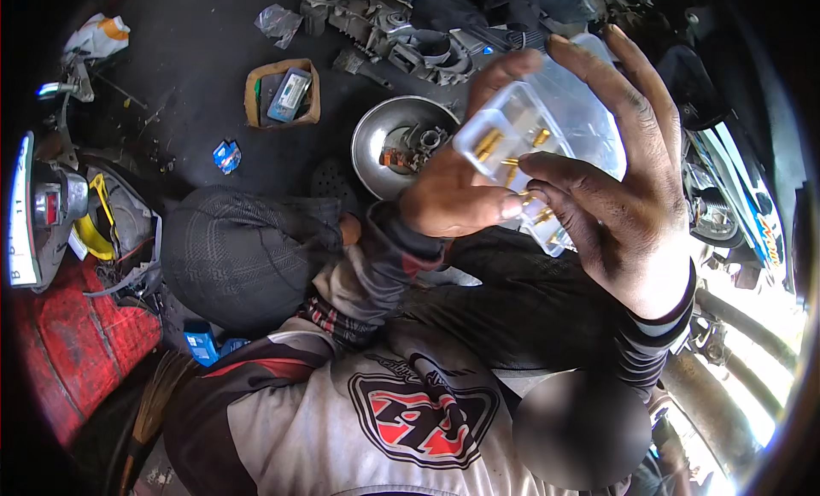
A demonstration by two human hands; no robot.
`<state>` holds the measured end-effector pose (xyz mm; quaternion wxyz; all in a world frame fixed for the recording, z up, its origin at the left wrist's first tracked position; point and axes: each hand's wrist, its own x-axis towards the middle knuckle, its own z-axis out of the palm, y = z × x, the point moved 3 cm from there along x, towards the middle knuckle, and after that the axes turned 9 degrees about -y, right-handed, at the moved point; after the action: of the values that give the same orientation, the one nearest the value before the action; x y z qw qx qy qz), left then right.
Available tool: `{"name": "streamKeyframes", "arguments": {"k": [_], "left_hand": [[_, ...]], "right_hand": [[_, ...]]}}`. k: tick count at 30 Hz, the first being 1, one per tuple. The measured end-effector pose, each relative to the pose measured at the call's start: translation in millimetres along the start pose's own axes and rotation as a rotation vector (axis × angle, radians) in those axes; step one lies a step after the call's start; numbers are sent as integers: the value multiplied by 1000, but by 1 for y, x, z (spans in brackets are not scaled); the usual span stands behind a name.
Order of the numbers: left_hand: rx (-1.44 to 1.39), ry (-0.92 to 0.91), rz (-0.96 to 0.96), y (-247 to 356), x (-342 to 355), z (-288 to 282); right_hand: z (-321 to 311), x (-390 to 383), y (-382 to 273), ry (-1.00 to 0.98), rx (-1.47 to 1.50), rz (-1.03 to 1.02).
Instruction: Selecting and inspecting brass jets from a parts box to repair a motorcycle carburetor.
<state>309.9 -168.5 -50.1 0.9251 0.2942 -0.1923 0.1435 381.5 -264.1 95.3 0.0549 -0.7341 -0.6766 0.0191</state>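
Observation:
My left hand (457, 197) grips a clear plastic compartment box (515, 103) from beneath and the near side, its thumb lying across the edge. Small brass-coloured pieces (489, 144) sit in several compartments. The see-through lid (598, 111) stands open on the far right, partly behind my right hand. Over the box, my right hand (636, 197) has thumb and index finger pinched together among the brass pieces, while the other fingers extend past the lid. Whatever lies between the pinching fingertips is too small to make out.
A metal bowl (366, 141) holding small parts stands on the dark floor beyond my left arm. Left of it is a cardboard box (315, 103) with a blue package inside. Greasy engine parts (427, 56) and a brush (363, 67) lie farther off. Red sheeting (85, 342) is at left.

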Motion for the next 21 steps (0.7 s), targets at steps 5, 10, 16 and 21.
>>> {"name": "streamKeyframes", "arguments": {"k": [5,10,16,21], "left_hand": [[-198,33,-79,-23,-4,9],[-144,14,-75,-29,-6,9],[-41,-31,-121,-36,-8,7],[-123,-82,-143,-48,-9,11]], "right_hand": [[9,-4,-10,-22,-82,33],[13,-9,-13,-156,-110,142],[19,-10,2,-158,97,92],[16,-16,7,-237,99,118]]}}
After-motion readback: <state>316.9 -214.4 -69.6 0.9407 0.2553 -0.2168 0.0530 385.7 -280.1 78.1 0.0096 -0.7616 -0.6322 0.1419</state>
